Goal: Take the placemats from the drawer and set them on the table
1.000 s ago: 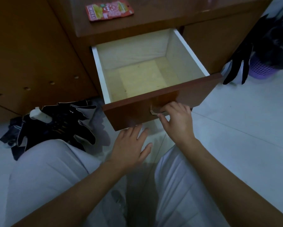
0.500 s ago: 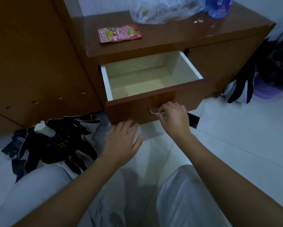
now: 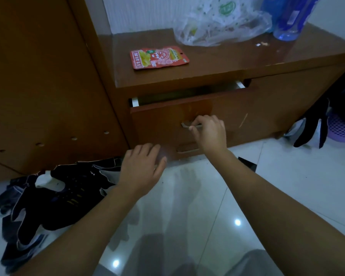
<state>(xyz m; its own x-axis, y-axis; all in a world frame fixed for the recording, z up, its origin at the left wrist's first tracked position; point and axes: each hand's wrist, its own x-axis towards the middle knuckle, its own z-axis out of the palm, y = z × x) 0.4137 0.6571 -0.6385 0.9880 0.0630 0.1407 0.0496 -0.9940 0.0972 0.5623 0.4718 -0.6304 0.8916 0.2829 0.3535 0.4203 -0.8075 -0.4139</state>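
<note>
The right hand (image 3: pixel 209 132) is clamped on the handle (image 3: pixel 187 124) of the drawer (image 3: pixel 167 124), which stands nearly shut. The left hand (image 3: pixel 141 170) hangs open, holding nothing. 0 placemats are visible on the table (image 3: pixel 217 62); their whereabouts cannot be told, so the task appears undone.

Drawer (image 3: pixel 187 116) interior nearly all hidden

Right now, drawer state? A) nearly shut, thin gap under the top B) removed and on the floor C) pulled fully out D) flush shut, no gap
A: the drawer front sits just proud of the cabinet with only a narrow dark gap under the tabletop, and the right hand grips its handle; the left hand hovers open below, touching nothing.
</note>
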